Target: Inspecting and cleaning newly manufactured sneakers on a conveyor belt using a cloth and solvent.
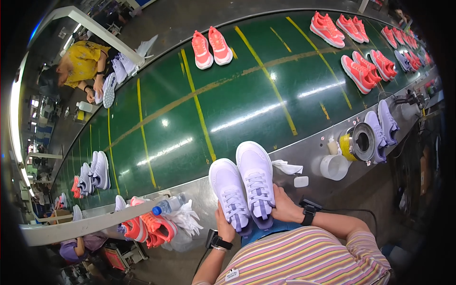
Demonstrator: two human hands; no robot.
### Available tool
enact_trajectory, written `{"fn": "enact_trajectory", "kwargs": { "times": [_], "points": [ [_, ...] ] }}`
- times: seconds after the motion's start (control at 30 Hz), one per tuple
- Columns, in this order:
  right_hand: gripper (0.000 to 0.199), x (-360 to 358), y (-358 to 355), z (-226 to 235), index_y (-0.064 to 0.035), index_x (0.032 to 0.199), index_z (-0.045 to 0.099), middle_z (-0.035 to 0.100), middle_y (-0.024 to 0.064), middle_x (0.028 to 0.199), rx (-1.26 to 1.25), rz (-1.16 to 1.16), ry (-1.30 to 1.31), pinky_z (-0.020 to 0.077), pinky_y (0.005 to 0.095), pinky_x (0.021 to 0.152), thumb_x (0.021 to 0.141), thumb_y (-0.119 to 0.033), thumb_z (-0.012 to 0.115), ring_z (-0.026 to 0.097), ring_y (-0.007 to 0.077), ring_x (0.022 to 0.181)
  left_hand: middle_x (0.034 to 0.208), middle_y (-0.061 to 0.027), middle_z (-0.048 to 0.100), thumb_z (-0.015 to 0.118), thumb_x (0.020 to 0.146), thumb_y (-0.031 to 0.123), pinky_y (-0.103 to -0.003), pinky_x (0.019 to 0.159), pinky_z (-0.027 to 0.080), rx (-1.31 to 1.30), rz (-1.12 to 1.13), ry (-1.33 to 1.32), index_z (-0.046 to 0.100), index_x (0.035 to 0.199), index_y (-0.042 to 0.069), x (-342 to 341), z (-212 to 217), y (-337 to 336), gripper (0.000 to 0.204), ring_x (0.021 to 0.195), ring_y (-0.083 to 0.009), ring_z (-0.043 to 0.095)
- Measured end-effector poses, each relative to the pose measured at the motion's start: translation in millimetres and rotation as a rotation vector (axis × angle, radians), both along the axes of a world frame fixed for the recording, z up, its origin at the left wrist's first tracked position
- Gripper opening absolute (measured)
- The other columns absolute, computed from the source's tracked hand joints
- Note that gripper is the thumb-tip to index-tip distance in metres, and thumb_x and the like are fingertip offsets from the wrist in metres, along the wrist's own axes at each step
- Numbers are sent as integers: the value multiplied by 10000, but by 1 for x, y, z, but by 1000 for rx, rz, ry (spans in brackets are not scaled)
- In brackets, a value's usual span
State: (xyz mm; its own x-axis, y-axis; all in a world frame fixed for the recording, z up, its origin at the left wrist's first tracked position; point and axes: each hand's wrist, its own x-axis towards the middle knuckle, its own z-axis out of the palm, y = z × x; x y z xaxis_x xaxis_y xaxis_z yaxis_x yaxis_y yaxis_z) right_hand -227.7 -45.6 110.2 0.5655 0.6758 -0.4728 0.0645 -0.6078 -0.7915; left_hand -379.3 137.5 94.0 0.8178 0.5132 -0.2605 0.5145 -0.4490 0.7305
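Note:
Two lavender sneakers with white soles are held side by side in front of my body, toes pointing away over the metal edge of the conveyor. My left hand (225,223) grips the left sneaker (229,190) by its outer side near the heel. The right sneaker (255,175) is in my right hand (288,207), also held along its outer heel side. Both are laced, with darker purple at the collar. My fingers are partly hidden behind the shoes. A white crumpled cloth (288,167) and a small white block (301,181) lie to the right of the shoes.
A green conveyor belt (237,104) with yellow lines carries coral sneakers (212,46). On the metal ledge stand a white cup (334,167), a tape roll (356,142) and a lavender pair (380,130). A bottle (169,203) lies left. A co-worker in yellow (83,64) handles shoes across the belt.

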Motion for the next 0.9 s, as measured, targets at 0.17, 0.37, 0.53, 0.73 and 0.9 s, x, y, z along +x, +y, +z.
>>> {"fn": "enact_trajectory", "kwargs": {
  "times": [0.17, 0.37, 0.53, 0.73, 0.9],
  "points": [
    [714, -10, -3, -41, 136, 1183, 317, 445, 337, 1021, -2, 87, 13, 391, 445, 867, 715, -302, 629, 470, 446, 981, 1198, -212, 437, 617, 712, 39, -336, 915, 369, -357, -15, 167, 197, 1354, -5, -21, -35, 41, 768, 1090, -274, 461],
    [211, 71, -29, -37, -48, 900, 620, 577, 124, 854, 179, -293, -269, 435, 391, 733, 738, -184, 622, 542, 322, 770, 1176, -203, 453, 579, 679, 10, -358, 912, 377, -131, -103, 344, 300, 1300, -19, -10, 57, 62, 681, 1070, -317, 467],
    [139, 92, -13, -87, -38, 851, 627, 568, 101, 798, 223, -254, -608, 428, 368, 695, 737, -116, 625, 536, 281, 734, 1151, -203, 466, 554, 713, 27, -377, 931, 352, 115, -246, 144, 360, 1262, -15, 68, 85, 24, 584, 1091, -333, 443],
    [122, 115, 30, -61, -27, 841, 624, 565, 93, 805, 285, -387, -160, 431, 307, 690, 749, -106, 620, 550, 241, 754, 1249, -331, 292, 616, 722, 134, -449, 956, 321, 163, -410, 188, 272, 1309, -11, 139, 46, -16, 695, 1132, -454, 344],
    [131, 149, 80, -72, -22, 858, 620, 578, 77, 822, 427, -111, 5, 437, 283, 675, 757, -105, 611, 558, 184, 750, 1315, -375, 97, 686, 684, 211, -544, 877, 355, 293, -397, 449, 194, 1352, 29, 157, 15, -40, 849, 1160, -536, 247]
  ]
}}
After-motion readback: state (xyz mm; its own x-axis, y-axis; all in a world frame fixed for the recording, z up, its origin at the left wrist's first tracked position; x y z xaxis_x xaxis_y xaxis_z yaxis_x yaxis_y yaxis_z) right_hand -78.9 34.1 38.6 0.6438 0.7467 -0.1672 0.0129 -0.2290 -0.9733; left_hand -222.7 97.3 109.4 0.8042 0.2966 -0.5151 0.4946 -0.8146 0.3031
